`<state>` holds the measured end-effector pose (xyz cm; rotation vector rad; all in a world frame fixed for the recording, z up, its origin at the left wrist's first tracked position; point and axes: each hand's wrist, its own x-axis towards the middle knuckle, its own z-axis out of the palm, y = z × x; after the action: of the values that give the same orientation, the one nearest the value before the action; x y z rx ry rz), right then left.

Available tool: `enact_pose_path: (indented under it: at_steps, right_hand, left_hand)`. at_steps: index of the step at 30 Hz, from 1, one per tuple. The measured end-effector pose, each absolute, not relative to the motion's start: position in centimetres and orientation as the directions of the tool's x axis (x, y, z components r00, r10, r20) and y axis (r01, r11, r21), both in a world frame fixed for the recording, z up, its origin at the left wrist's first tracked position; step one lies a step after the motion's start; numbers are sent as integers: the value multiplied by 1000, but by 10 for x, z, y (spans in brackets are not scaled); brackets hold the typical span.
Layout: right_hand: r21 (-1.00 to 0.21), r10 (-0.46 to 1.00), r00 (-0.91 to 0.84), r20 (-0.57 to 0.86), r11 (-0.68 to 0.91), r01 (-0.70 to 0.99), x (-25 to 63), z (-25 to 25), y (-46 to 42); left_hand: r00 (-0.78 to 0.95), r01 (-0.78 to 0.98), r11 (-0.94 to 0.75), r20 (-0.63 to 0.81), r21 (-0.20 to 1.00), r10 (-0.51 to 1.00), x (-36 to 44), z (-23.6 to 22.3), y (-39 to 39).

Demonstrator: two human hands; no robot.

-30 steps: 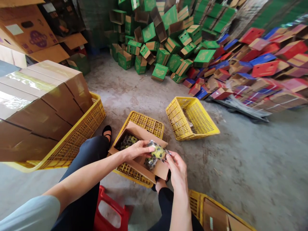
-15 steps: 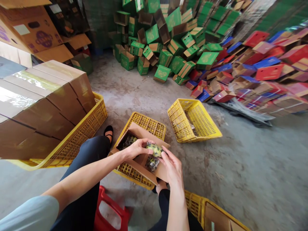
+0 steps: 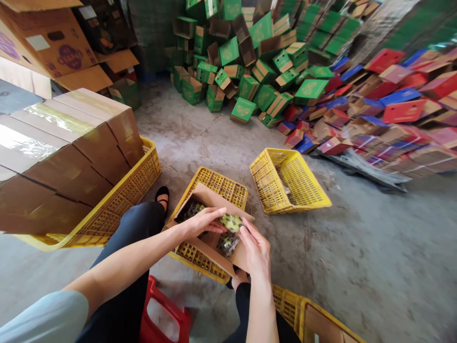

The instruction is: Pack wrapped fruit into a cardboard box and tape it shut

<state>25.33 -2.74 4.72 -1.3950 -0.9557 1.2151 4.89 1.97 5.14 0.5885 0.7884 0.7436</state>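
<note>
Above an open cardboard box (image 3: 210, 252), both hands hold a small yellow-green packet (image 3: 231, 222) with dark patches and a shiny clear wrapper; its contents I cannot make out. My left hand (image 3: 205, 222) grips its left end, thumb above and fingers below. At the right end my right hand (image 3: 256, 247) pinches it between thumb and fingers. Inside the box, just beneath, lies a similar wrapped packet (image 3: 227, 244). More dark packets (image 3: 194, 209) fill the box's far-left end, partly hidden by my left hand.
The box rests on an upturned yellow crate (image 3: 228, 188). Another yellow crate (image 3: 296, 181) stands ahead right. Closed cartons (image 3: 78, 143) fill a large crate at left. A red stool (image 3: 167, 309) is below. Green boxes (image 3: 243, 109) and red-blue boxes (image 3: 403, 109) are heaped behind.
My left thumb has shifted up to the packet's upper edge, with the fingers more under it. The packet stays in both hands. The view has moved slightly.
</note>
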Motion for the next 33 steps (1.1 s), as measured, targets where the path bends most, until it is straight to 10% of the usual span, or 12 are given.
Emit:
enact_pose_path:
  at_steps: [16,33]
  right_hand:
    - [-924,912,175,-371,-345,-166,249,66,-28]
    - [-991,994,40,-99,-95,-93,250,70,-29]
  left_hand:
    - [489,-383,359,-143,851,860,48,49,18]
    - [452,-418,396,-191,817,871,51,52,18]
